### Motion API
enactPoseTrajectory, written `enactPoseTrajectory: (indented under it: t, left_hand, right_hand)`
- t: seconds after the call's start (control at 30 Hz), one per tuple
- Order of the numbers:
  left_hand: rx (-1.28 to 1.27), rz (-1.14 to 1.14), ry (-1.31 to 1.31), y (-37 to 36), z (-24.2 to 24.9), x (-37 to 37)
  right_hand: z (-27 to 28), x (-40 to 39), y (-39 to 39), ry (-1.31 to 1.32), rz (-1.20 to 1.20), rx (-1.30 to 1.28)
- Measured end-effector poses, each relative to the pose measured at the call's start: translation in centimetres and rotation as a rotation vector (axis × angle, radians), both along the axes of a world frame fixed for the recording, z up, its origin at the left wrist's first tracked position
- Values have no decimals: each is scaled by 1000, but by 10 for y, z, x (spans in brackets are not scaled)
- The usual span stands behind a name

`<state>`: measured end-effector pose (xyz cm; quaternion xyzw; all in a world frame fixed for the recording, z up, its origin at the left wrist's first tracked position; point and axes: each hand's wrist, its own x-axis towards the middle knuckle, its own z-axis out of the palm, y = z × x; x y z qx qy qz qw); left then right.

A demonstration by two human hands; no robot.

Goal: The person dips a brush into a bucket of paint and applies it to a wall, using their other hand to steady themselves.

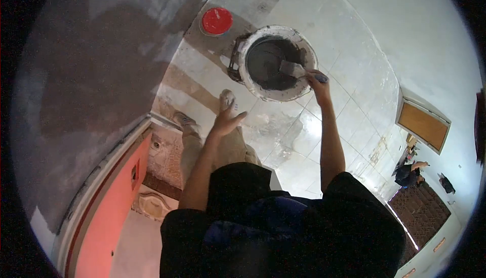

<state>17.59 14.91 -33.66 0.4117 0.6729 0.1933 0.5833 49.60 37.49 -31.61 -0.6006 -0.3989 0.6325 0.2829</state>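
Wet grey mortar loads the trowel (293,68) your right hand (318,83) grips inside the white bucket (277,61) on the tiled floor (349,101), so tilting it could drip, while your left hand (226,120) hangs open, empty.

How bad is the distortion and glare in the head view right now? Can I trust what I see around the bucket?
Head view: strong fisheye, with a black vignette at the corners and tile lines bowed; glare patches on the floor tiles below the bucket; the bucket and the trowel in the right hand read clearly; the left hand is sharp; the grey wall at left is dim and shadowed.
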Motion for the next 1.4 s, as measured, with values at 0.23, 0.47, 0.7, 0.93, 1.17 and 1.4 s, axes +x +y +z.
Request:
enactPoseTrajectory:
  t: [0.23, 0.47, 0.7, 0.93, 1.17, 1.4]
  left_hand:
    - [-177, 214, 67, -117, 1, -83]
    - [-31, 342, 313, -184, 47, -96]
    - [166, 772, 558, -215, 104, -128]
    - [703, 1060, 982, -266, 250, -247]
    - [955, 1063, 1260, -313, 464, -335]
    - [1196, 671, 1816, -370, 637, -403]
  right_hand:
    - [58, 5, -16, 37, 142, 331]
    - [72, -82, -47, -436, 476, 788]
    - [131, -138, -18, -240, 125, 665]
    - [342, -354, -80, 134, 507, 1438]
    - [498, -494, -189, 513, 591, 1896]
    - [593, -601, -258, 617, 778, 2142]
